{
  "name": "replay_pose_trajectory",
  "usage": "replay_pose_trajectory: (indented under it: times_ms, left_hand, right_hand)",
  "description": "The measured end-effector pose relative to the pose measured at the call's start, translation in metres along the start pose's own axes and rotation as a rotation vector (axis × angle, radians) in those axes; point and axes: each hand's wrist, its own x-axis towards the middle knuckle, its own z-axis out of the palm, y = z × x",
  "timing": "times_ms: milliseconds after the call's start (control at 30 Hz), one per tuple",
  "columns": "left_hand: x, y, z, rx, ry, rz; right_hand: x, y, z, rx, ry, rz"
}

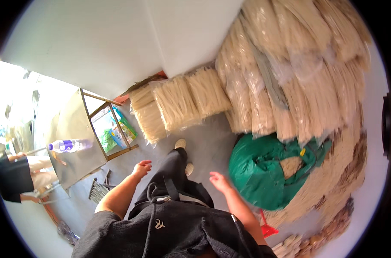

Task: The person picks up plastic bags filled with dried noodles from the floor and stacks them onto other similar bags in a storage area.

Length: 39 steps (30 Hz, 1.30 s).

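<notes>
My left hand [142, 168] hangs in front of my body with the fingers stretched out and nothing in them. My right hand [221, 182] is held out on the other side, also empty, fingers apart. Nearest to it is a large green plastic sack [255, 172], whose gathered mouth shows pale material [291, 166] inside. Ahead of both hands, bundles of long pale strips in clear plastic [178, 103] lie side by side on the floor. Neither hand touches anything.
At the right, many bagged bundles of pale strips [298, 81] are piled high, with loose strips [318, 172] below. On the left stand a table [72, 165] with a purple-labelled bottle [66, 146] and a small folding stool [100, 190]. Another person [17, 178] is beyond the table.
</notes>
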Motion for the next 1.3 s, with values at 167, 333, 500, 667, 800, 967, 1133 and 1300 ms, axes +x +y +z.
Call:
replay_pose_trajectory:
  times_ms: [167, 333, 500, 667, 800, 967, 1133, 1300]
  left_hand:
    - [-0.026, -0.050, 0.009, 0.515, 0.025, 0.158]
    - [-0.006, -0.024, 0.026, 0.741, -0.088, 0.336]
    - [0.063, 0.018, 0.002, 0.981, -0.124, 0.506]
    - [0.052, 0.040, 0.081, 0.957, -0.002, 0.528]
    - [0.002, -0.017, 0.213, 1.476, -0.275, 0.852]
    - [-0.069, -0.132, 0.315, 1.308, -0.552, 0.676]
    - [-0.216, -0.299, 0.415, 1.384, -0.801, 0.488]
    - [-0.325, -0.445, 0.475, 1.600, -0.920, 0.433]
  right_hand:
    - [-0.054, 0.035, -0.029, 0.328, 0.354, 0.055]
    - [-0.175, 0.177, 0.005, 0.219, 0.654, 0.193]
    - [-0.279, 0.213, 0.153, 0.839, 0.833, 0.543]
    - [-0.356, 0.165, 0.264, 1.067, 0.508, 0.808]
    - [-0.410, 0.188, 0.326, 1.105, 0.686, 0.701]
    - [-0.470, 0.224, 0.356, 0.859, 0.939, 0.617]
    - [-0.598, 0.296, 0.437, 1.004, 1.092, 0.652]
    - [-0.695, 0.375, 0.512, 1.336, 1.259, 0.805]
